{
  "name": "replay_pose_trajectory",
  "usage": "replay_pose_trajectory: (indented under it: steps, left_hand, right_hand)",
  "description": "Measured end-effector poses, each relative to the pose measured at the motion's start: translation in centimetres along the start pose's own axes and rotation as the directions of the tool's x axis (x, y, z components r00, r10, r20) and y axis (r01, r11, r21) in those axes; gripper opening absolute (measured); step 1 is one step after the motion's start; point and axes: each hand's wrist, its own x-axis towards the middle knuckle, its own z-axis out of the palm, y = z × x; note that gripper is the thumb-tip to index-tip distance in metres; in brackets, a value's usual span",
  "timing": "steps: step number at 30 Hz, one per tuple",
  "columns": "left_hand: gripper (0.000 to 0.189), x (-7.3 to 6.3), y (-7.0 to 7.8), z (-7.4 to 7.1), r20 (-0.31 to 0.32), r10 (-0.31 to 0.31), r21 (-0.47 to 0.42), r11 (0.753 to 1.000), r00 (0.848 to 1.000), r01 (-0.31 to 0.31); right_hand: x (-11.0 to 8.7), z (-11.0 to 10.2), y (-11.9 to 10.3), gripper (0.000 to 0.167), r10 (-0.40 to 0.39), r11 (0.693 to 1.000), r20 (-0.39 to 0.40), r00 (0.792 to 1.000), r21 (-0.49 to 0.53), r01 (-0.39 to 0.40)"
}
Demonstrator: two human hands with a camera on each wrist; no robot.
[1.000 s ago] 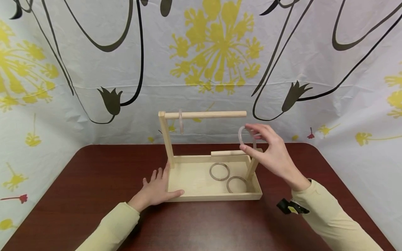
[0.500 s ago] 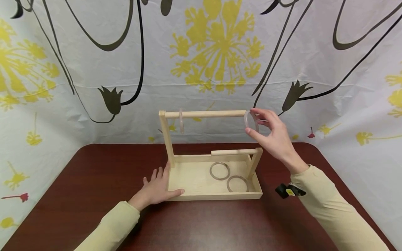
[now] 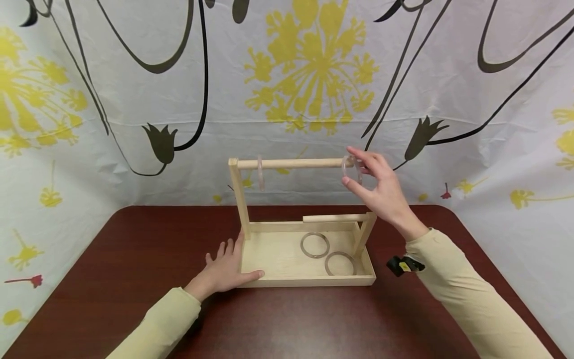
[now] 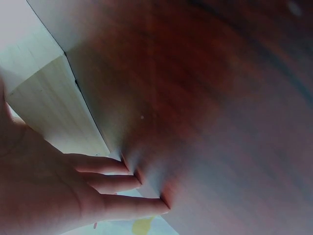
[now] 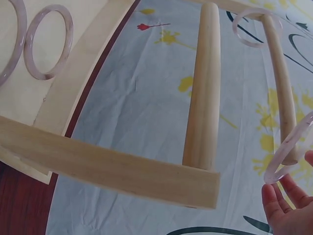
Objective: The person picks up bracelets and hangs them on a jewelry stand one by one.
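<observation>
- Since the first frame, right hand went up and a touch left, taking the held ring from below the free end of the upper bar to that end; left hand unmoved.
- On my feed, right fingers pinch the held ring: thumb at its lower edge, other fingertips at the upper.
- Held ring is pale, translucent, roughly upright; bar's end shows within its opening. How far it's threaded, I can't tell.
- Right wrist view: held ring just above the fingers, at the bar tip.
- Left fingers spread wide, gripping nothing; thumb over the front-left corner of the tray, the rest along its left end.
- Hung ring around upper bar, near left post.
- Rear flat ring and front flat ring lie in tray, front one beside right post.
- Lower bar runs left from right post's top.
- I see tray on dark red worktop, patterned cloth behind.
</observation>
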Motion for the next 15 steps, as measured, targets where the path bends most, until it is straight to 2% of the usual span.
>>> replay_pose_trajectory:
  steps: [9, 15]
  left_hand:
    - [0.116, -0.04, 0.09, 0.01, -0.002, -0.004, -0.002, 1.0, 1.0, 0.004]
    - [0.116, -0.05, 0.07, 0.06, -0.003, -0.004, -0.001, 1.0, 1.0, 0.004]
  right_hand:
    - [0.08, 0.69, 0.13, 0.056, 0.008, 1.0, 0.021, 1.0, -0.009, -0.008]
    - [0.1, 0.94, 0.27, 0.057, -0.002, 0.998, 0.035, 0.999, -0.059, 0.004]
